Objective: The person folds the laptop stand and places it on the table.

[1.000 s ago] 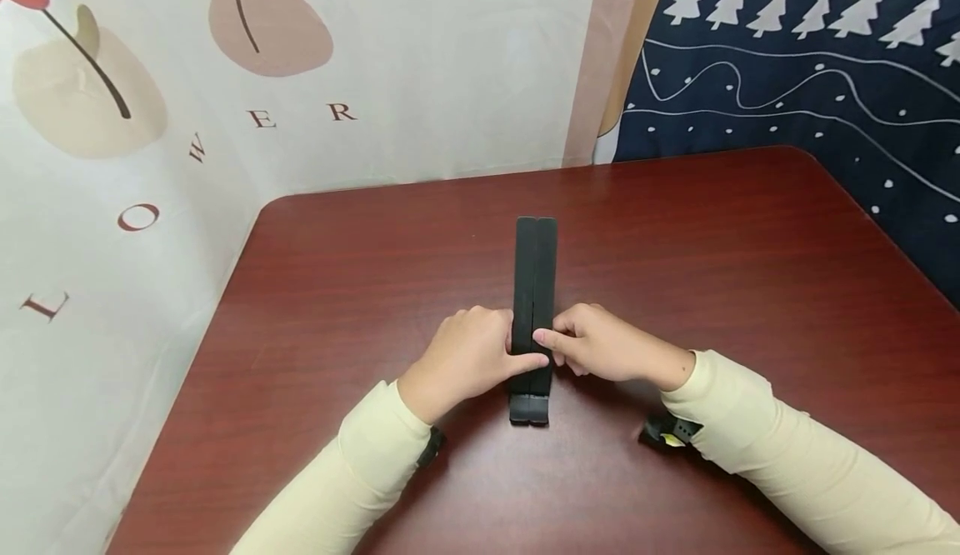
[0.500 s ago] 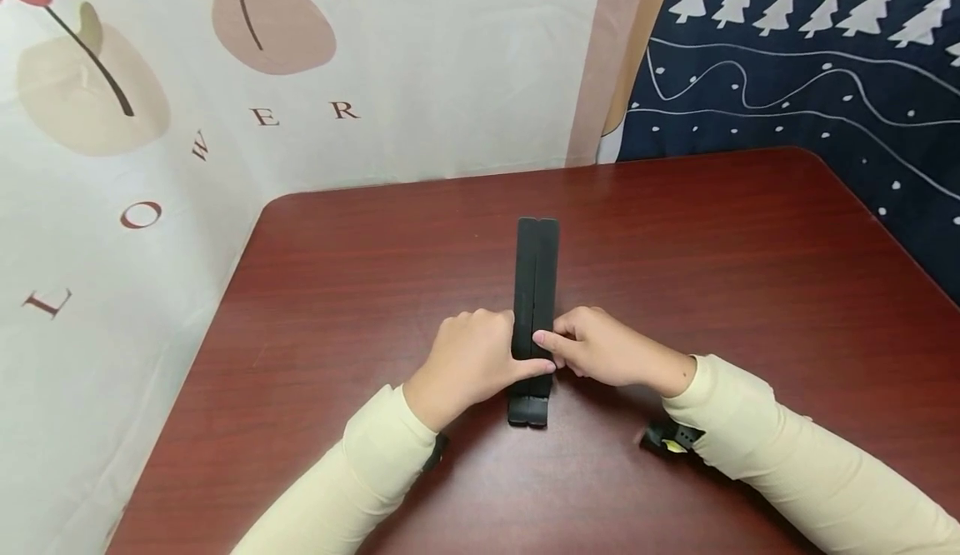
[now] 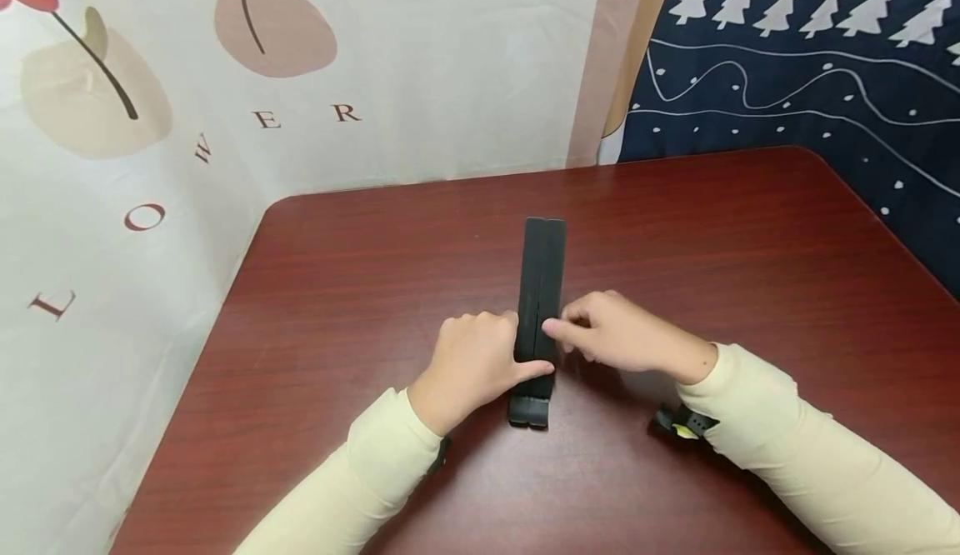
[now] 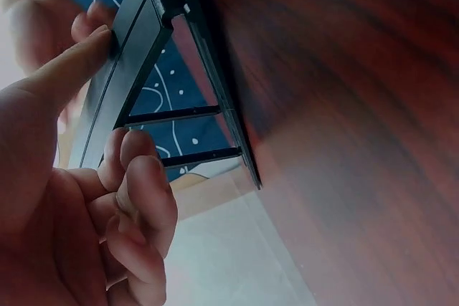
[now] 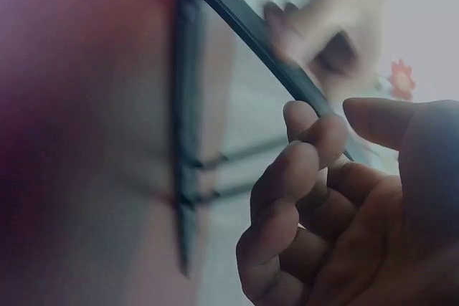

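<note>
A black folding laptop stand (image 3: 542, 276) stands on the table, its two long bars side by side. In the left wrist view, its upper arm (image 4: 128, 55) slopes away from the base, with thin struts (image 4: 176, 114) between them. My left hand (image 3: 476, 355) grips the left side near the hinged end, thumb laid across the top and fingers curled beside the edge. From the right, my right hand (image 3: 618, 330) pinches the bar, thumb tip on top and curled fingers at its edge. The stand's arm passes between that thumb (image 5: 380, 121) and the fingers in the right wrist view.
The reddish-brown wooden table (image 3: 375, 263) extends around the stand. Behind it hangs a pale cloth (image 3: 450, 63) with flowers and letters, and a navy cloth (image 3: 780, 80) with white trees at right. Dark wrist straps (image 3: 684, 423) show under the pale sleeves.
My right hand has shifted slightly right and away from me. The far end of the stand has swung a little to the right. The left hand has barely moved.
</note>
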`<state>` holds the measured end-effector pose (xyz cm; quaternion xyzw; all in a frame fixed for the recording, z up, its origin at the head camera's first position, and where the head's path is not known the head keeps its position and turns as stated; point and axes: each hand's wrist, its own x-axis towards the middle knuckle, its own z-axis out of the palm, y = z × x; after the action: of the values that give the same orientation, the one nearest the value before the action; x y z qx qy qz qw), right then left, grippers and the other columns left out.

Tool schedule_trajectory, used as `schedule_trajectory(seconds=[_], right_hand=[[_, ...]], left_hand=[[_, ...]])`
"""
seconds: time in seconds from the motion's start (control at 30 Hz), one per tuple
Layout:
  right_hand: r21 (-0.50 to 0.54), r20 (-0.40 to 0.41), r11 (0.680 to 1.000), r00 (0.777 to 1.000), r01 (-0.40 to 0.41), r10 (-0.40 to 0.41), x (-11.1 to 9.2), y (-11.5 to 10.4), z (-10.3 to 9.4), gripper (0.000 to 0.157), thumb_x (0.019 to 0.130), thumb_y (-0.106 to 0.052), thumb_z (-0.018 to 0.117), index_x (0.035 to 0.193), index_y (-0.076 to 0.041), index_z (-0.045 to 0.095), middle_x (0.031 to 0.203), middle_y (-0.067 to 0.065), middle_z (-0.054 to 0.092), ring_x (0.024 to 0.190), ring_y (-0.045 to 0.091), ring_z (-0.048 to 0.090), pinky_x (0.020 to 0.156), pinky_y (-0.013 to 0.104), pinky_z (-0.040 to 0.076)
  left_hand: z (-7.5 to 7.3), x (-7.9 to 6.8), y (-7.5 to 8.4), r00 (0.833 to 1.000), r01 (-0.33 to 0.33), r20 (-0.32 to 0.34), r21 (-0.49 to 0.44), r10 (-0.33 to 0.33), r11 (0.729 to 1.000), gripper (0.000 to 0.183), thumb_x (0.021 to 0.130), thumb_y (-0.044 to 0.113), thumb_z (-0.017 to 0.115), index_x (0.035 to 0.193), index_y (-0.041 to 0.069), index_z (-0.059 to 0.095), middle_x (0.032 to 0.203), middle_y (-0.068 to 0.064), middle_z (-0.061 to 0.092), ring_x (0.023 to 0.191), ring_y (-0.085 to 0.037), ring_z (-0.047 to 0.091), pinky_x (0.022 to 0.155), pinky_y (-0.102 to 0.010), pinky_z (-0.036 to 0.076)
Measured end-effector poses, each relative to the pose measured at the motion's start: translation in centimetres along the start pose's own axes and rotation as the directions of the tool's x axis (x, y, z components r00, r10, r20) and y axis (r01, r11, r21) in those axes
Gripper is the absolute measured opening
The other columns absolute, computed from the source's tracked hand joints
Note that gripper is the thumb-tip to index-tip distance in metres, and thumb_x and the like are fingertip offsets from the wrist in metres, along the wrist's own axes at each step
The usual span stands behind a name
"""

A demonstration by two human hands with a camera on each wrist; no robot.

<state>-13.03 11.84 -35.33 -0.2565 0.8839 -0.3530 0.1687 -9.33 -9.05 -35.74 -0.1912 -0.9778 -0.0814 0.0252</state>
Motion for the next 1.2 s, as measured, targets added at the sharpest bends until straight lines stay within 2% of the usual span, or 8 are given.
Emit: schedule_trajectory(seconds=[0.1,0.2,0.3,0.4,0.53,0.73,0.93,1.2], right_hand=[[0.002,-0.162,1.0,0.987,0.004,-0.003,-0.1,-0.1,-1.9,0.027,0.101,-0.034,0.059,0.084,-0.015,0.069,0.064,0.0,0.06,0.056,0.013,0.057,0.056,0.03,0.046],[0.01,-0.349,0.999,0.937,0.032,-0.027,0.3,-0.5,-3.3,0.012,0.099,-0.027,0.063,0.103,-0.016,0.065,0.078,0.003,0.064,0.064,0.016,0.06,0.06,0.032,0.048],[0.008,-0.445,0.997,0.894,0.071,-0.06,0.9,-0.8,-3.9,0.027,0.098,-0.022,0.064,0.124,-0.017,0.058,0.089,0.003,0.066,0.073,0.016,0.063,0.064,0.032,0.05],[0.015,-0.455,0.995,0.887,0.101,-0.083,1.4,-0.8,-3.8,0.043,0.097,-0.02,0.065,0.137,-0.02,0.052,0.093,0.003,0.067,0.075,0.015,0.065,0.066,0.032,0.051],[0.01,-0.435,0.988,0.89,0.157,-0.137,1.7,-0.8,-3.6,0.051,0.097,-0.016,0.065,0.144,-0.023,0.048,0.092,0.003,0.068,0.074,0.015,0.066,0.063,0.03,0.05],[-0.01,-0.417,0.975,0.885,0.223,-0.206,2.1,-1.0,-3.3,0.053,0.096,-0.013,0.067,0.144,-0.025,0.05,0.086,0.0,0.069,0.071,0.011,0.061,0.061,0.028,0.046],[0.007,-0.409,0.97,0.886,0.245,-0.221,2.4,-0.9,-3.1,0.055,0.093,-0.01,0.07,0.143,-0.023,0.051,0.081,-0.002,0.07,0.068,0.01,0.061,0.063,0.026,0.048],[0.023,-0.409,0.966,0.885,0.256,-0.224,2.6,-0.8,-2.8,0.061,0.088,-0.005,0.075,0.14,-0.019,0.047,0.076,0.0,0.063,0.065,0.013,0.059,0.065,0.026,0.05]], left_hand=[[0.0,0.0,0.1,1.0,-0.004,0.023,0.002,0.004,1.0,0.05,0.074,0.067,0.076,0.072,0.021,0.057,0.051,0.009,0.047,0.044,-0.012,0.045,0.04,-0.029,0.033],[0.0,0.1,0.1,0.999,0.003,0.045,0.007,-0.004,1.0,0.051,0.074,0.067,0.077,0.073,0.02,0.057,0.051,0.008,0.048,0.044,-0.012,0.045,0.041,-0.029,0.034],[0.0,0.1,0.2,0.998,0.012,0.066,0.006,-0.012,1.0,0.051,0.074,0.067,0.076,0.074,0.019,0.059,0.052,0.008,0.048,0.044,-0.012,0.046,0.041,-0.029,0.035],[0.0,0.1,0.2,0.997,0.009,0.08,-0.004,-0.009,1.0,0.051,0.074,0.067,0.077,0.076,0.018,0.06,0.052,0.008,0.049,0.044,-0.012,0.046,0.041,-0.029,0.035],[0.0,0.2,0.1,0.997,0.007,0.08,-0.002,-0.007,1.0,0.052,0.074,0.067,0.077,0.076,0.018,0.06,0.051,0.008,0.049,0.044,-0.012,0.046,0.041,-0.028,0.035],[-0.3,0.1,-0.1,0.997,0.013,0.081,-0.001,-0.013,1.0,0.052,0.073,0.068,0.077,0.076,0.018,0.06,0.051,0.007,0.049,0.044,-0.013,0.047,0.041,-0.029,0.035],[-0.4,0.3,-0.4,0.997,0.003,0.075,-0.024,-0.001,1.0,0.05,0.072,0.066,0.078,0.075,0.019,0.061,0.052,0.008,0.05,0.044,-0.013,0.047,0.041,-0.029,0.035],[-0.4,0.6,-0.9,0.994,0.009,0.109,-0.115,0.003,0.993,0.042,0.073,0.061,0.08,0.079,0.023,0.065,0.057,0.014,0.056,0.05,-0.008,0.05,0.044,-0.029,0.038]])
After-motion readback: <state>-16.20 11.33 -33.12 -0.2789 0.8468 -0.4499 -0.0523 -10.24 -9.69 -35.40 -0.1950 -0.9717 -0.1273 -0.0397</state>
